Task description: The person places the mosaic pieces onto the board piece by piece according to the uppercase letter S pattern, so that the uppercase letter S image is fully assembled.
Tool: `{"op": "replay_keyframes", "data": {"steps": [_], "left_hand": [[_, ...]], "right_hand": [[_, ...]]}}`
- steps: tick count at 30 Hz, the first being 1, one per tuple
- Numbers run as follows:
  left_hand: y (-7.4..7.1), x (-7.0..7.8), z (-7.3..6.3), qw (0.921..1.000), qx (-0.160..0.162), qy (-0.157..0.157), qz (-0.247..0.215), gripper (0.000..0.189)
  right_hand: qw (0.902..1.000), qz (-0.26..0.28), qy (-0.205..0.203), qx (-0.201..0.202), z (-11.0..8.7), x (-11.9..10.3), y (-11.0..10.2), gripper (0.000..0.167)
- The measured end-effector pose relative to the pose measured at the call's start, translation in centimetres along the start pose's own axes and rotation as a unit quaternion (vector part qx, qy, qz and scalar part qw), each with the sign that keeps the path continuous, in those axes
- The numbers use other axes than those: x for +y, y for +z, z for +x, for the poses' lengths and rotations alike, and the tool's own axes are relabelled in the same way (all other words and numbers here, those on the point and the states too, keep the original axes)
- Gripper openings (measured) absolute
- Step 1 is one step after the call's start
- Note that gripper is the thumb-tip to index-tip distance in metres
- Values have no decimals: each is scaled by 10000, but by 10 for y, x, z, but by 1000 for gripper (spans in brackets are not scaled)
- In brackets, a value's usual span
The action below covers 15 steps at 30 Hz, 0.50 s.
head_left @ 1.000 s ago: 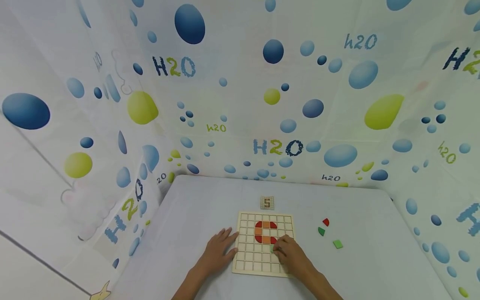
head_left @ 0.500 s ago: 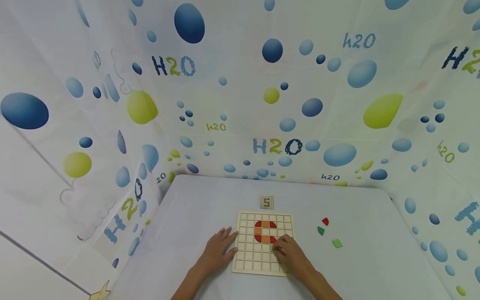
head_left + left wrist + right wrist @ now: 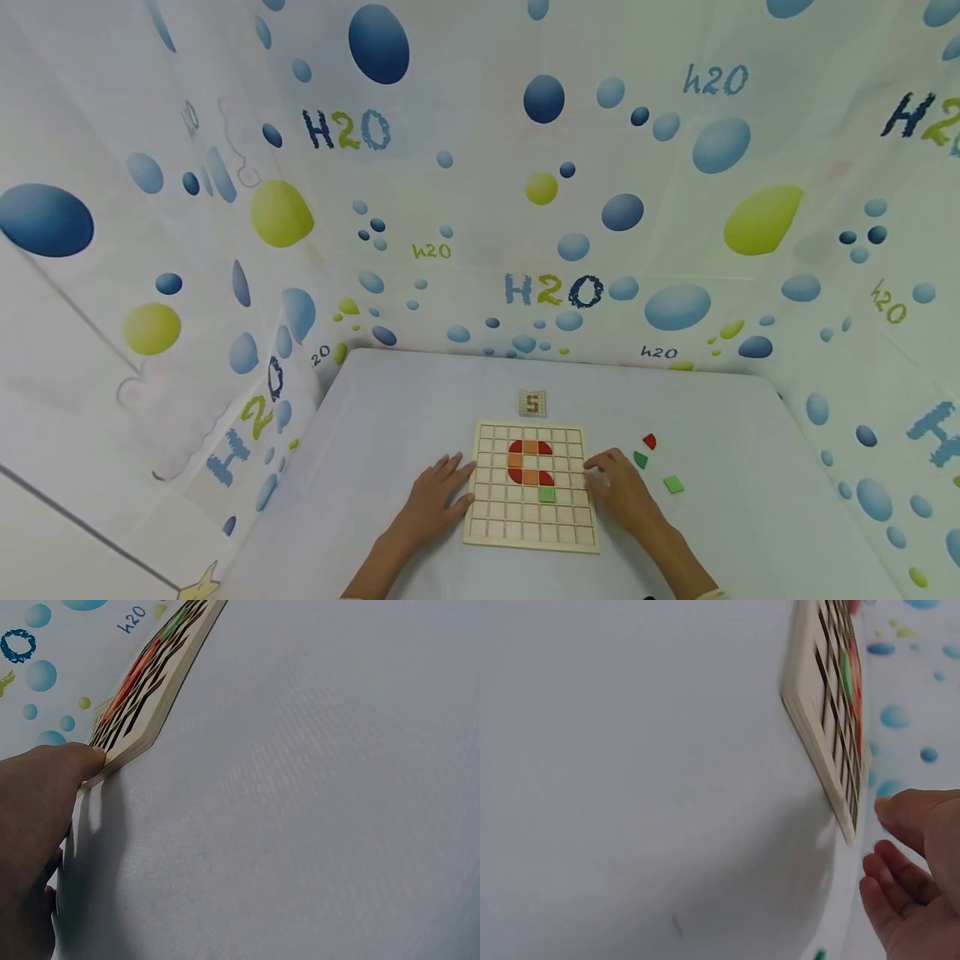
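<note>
A wooden grid board point(image 3: 495, 510) lies flat on the white table. Red rounded tiles point(image 3: 515, 476) and orange square tiles point(image 3: 530, 477) form a curved figure in its upper cells. One light green square tile point(image 3: 547, 494) sits in a cell just below the lower right red tile. My left hand point(image 3: 435, 496) rests by the board's left edge, its thumb point(image 3: 90, 756) touching the rim in the left wrist view. Just off the board's right edge is my right hand point(image 3: 622, 492). The right wrist view shows its fingers point(image 3: 900, 874) loosely bent, holding nothing.
Right of the right hand lie a red rounded tile point(image 3: 649, 442), a dark green rounded tile point(image 3: 641, 459) and a light green square tile point(image 3: 673, 484). A small pattern card point(image 3: 532, 404) lies behind the board. A printed curtain point(image 3: 480, 208) surrounds the table.
My right hand has let go of the light green square tile in its cell and moved right, off the board. The left hand has stayed at the left edge.
</note>
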<state>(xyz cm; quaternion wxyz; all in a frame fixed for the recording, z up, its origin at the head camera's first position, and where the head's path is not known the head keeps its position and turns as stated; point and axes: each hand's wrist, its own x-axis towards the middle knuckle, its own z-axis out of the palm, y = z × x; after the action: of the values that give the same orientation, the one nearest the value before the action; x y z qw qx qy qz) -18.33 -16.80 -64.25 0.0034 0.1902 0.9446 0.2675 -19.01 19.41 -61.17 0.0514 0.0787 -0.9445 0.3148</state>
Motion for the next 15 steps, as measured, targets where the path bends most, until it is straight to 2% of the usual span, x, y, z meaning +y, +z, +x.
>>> {"op": "replay_keyframes", "data": {"steps": [3,6,11,15], "left_hand": [[-1,0,0,10000,-18,-25,-22,56],[-1,0,0,10000,-41,-45,-51,57],[0,-1,0,10000,1,-27,-76,56],[1,-2,0,10000,7,-26,-86,56]], "right_hand": [[9996,-105,-27,254,6,15,-18,21],[9985,-393,158,357,11,31,-34,28],[9949,-803,592,114,15,52,-45,36],[9949,-798,622,-54,16,61,-45,31]]}}
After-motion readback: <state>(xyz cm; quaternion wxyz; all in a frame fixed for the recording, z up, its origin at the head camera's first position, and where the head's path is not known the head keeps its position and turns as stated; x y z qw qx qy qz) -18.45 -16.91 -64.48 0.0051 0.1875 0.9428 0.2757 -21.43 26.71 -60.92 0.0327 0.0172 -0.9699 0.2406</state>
